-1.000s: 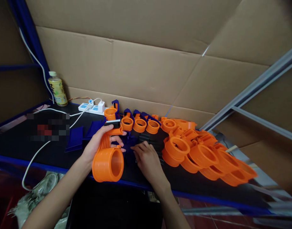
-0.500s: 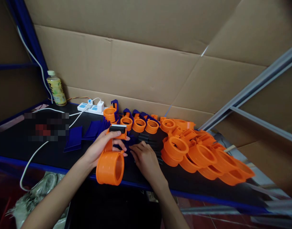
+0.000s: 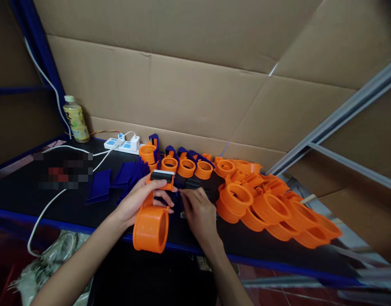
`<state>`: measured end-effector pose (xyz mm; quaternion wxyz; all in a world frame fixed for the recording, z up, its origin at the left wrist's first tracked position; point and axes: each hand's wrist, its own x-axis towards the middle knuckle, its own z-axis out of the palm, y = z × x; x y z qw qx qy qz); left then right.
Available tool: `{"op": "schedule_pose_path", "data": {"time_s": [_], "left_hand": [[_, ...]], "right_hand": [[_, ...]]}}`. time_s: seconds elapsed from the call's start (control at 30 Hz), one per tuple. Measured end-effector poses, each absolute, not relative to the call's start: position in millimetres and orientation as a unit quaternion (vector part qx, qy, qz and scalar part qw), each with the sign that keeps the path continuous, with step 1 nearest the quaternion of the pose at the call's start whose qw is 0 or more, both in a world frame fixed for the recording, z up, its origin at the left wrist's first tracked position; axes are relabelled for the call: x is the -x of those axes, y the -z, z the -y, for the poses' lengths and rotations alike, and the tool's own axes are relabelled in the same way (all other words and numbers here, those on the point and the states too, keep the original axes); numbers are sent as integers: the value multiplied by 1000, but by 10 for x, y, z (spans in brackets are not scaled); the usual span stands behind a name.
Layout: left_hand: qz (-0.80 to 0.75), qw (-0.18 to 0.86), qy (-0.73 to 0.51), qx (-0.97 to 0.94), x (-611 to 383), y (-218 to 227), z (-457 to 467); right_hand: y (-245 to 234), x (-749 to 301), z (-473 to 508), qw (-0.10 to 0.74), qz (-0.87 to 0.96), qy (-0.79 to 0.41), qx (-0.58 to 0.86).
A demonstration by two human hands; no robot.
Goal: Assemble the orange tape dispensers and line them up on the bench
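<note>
My left hand (image 3: 139, 197) is wrapped around the handle of an orange tape dispenser (image 3: 149, 231), its ring hanging toward me. A black roller and a white toothed blade (image 3: 163, 171) sit at the dispenser's upper end, with my thumb against the roller. Close to the right of it, my right hand (image 3: 201, 210) has its fingers pinched together. A dark blue bit shows by its fingertips; what it holds is hidden. Beyond the hands stand several orange dispensers with blue parts fitted (image 3: 186, 167). Black pieces (image 3: 192, 184) lie just behind my right hand.
A heap of orange dispensers (image 3: 268, 206) covers the table's right side. Flat blue plastic pieces (image 3: 98, 186) lie at left. A power strip (image 3: 121, 145) with white cables and a drink bottle (image 3: 77, 121) stand near the cardboard wall (image 3: 195, 93). One cable hangs over the front edge.
My left hand and the tape dispenser have shifted slightly right and down. My right hand has moved a little right, its fingers drawn closer together near the dispenser's roller end.
</note>
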<state>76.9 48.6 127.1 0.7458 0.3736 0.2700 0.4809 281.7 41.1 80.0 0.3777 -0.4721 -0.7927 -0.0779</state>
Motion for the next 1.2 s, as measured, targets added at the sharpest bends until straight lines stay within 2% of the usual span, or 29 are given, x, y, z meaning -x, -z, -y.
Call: {"op": "schedule_pose_path", "data": {"time_s": [0.17, 0.33, 0.8, 1.2], "left_hand": [[-286, 723, -508, -370, -867, -1260, -435], [-292, 737, -482, -374, -1050, -1165, -374], [-253, 802, -430, -327, -1074, -1180, -324], [-238, 830, -387, -323, -1057, -1227, -263]], "right_hand": [[-907, -2834, -324, 548, 659, 15, 515], [-978, -2826, -211, 621, 578, -95, 521], [-1165, -2910, -147, 537, 696, -246, 408], [-1159, -3040, -142, 500, 770, -121, 377]]}}
